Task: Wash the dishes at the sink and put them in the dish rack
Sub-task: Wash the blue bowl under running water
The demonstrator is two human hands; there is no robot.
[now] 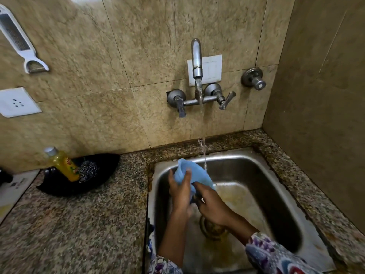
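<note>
From the head camera, everything is placed against the steel sink (pixel 256 175) set into the speckled granite counter (pixel 79 224). Over the sink's left half, a person holds a light blue plastic cup (pixel 189 173), tilted, just left of the thin stream of water falling from the wall tap (pixel 196 60) above the sink. The left hand (pixel 180 191) grips the cup from below and from the left, thumb curled up against its side and the other fingers wrapped round it. The right hand (pixel 211 202) comes in from the sink's right, its fingers bent against the cup's lower part; whether it holds a scrubber there cannot be told, since a dark blur hides the spot. Both floral sleeves (pixel 276 256) show at the sink's near edge. The drain (pixel 212 228) lies under the right wrist.

Left of the sink, on the counter, a yellow dish-soap bottle (pixel 63 165) and a steel-wool scrubber (pixel 87 171) sit in a black holder (pixel 98 175). Further left, a white grater (pixel 17 38) hangs on the tiled wall.
</note>
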